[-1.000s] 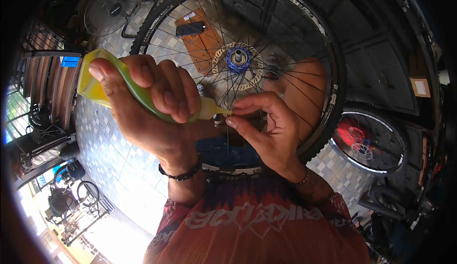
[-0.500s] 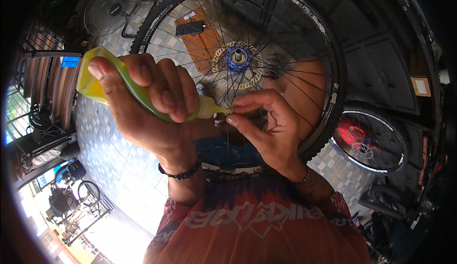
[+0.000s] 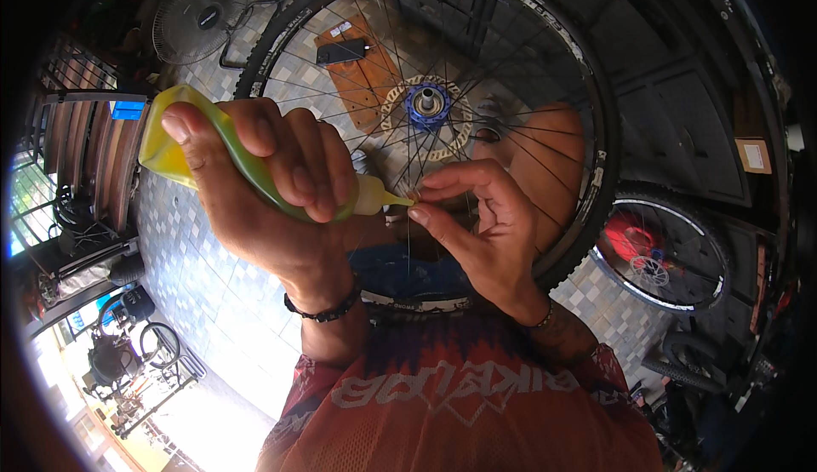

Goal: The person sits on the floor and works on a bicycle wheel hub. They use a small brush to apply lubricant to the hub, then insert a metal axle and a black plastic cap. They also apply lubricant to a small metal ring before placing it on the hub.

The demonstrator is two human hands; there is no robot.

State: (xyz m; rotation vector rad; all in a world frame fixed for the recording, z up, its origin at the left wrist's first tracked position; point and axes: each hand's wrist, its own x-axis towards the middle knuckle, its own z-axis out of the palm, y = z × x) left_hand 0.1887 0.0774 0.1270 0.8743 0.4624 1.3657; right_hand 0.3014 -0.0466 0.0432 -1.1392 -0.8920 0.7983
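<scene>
Fingertips (image 3: 423, 202) of the right hand (image 3: 477, 234) are being pinched together on a thin spoke at the wheel (image 3: 442, 123), while the green bottle (image 3: 255, 174), long axis left-right, is being gripped by the left hand (image 3: 264, 191), nozzle touching the pinch from the left

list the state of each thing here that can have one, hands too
left hand: closed around the squeeze bottle
squeeze bottle: held level, nozzle pointing at the right fingertips
right hand: thumb and forefinger pinched together at the nozzle tip
bicycle wheel: upright in front of the person, tyre on
second wheel: behind, partly hidden
fan: whether running, cannot tell
</scene>
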